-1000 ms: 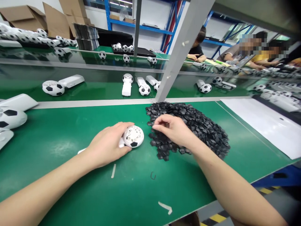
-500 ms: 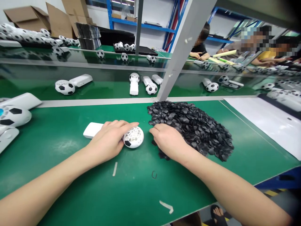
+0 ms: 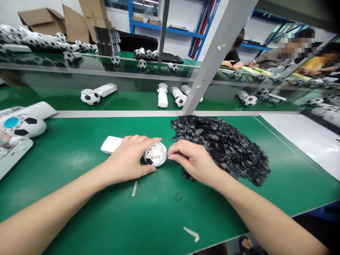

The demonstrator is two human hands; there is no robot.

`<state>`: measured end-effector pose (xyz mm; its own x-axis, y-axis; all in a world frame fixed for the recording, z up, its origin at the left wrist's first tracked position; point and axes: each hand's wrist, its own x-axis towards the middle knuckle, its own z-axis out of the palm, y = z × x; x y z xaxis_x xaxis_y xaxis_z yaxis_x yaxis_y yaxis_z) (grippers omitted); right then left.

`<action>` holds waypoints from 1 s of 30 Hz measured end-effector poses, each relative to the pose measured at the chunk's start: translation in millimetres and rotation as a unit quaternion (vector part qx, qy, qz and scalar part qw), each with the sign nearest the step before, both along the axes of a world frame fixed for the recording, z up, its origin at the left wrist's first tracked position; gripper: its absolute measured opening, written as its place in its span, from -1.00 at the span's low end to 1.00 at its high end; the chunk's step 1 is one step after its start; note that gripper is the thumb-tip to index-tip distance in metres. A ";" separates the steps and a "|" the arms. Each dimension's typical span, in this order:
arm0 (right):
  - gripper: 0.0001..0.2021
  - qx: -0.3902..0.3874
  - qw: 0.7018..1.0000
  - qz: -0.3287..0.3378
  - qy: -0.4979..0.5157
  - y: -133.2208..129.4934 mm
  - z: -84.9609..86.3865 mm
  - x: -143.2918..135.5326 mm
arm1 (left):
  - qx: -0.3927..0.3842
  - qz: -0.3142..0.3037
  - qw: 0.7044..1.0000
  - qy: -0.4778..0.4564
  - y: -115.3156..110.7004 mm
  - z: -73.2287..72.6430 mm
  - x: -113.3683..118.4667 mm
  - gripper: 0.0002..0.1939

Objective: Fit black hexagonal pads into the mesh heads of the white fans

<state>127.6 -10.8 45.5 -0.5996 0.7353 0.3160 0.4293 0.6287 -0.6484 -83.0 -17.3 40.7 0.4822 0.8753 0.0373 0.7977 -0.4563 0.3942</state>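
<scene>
Gripping a white plastic openwork ball [image 3: 160, 158]: left hand [image 3: 127, 157]; one black pentagon [image 3: 149, 161] seated near-left, top openings unfilled; right hand [image 3: 195, 160] pinched, contents unclear.

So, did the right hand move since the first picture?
Yes. Judged against the grey post, the right hand has moved left and nearer the person, its fingertips now close to the football-patterned piece.

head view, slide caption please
Left hand holding a round-headed white device, right hand close beside it, black pieces heaped nearby.
</scene>
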 end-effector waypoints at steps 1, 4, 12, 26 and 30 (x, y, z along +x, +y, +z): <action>-0.92 -0.007 1.000 -0.014 -0.001 -0.1 -0.4 0.4 | 0.001 0.002 1.000 0.001 0.0 -0.5 -0.1 -0.34; -0.87 -0.045 0.999 -0.021 -0.016 -0.7 1.4 2.2 | 0.002 0.003 1.000 0.001 0.1 -1.0 -0.2 -0.35; -0.95 -0.076 0.996 -0.006 0.047 0.2 -8.8 -3.0 | 0.018 0.037 0.999 -0.006 -1.3 -0.3 5.3 -0.28; -0.80 -0.244 0.961 -0.062 0.112 4.7 -26.9 -13.4 | 0.029 0.049 0.997 -0.051 -2.4 0.8 17.5 -0.49; -0.78 -0.249 0.960 -0.048 0.116 4.0 -28.1 -15.5 | 0.031 0.031 0.997 -0.064 -2.3 1.0 15.9 -0.49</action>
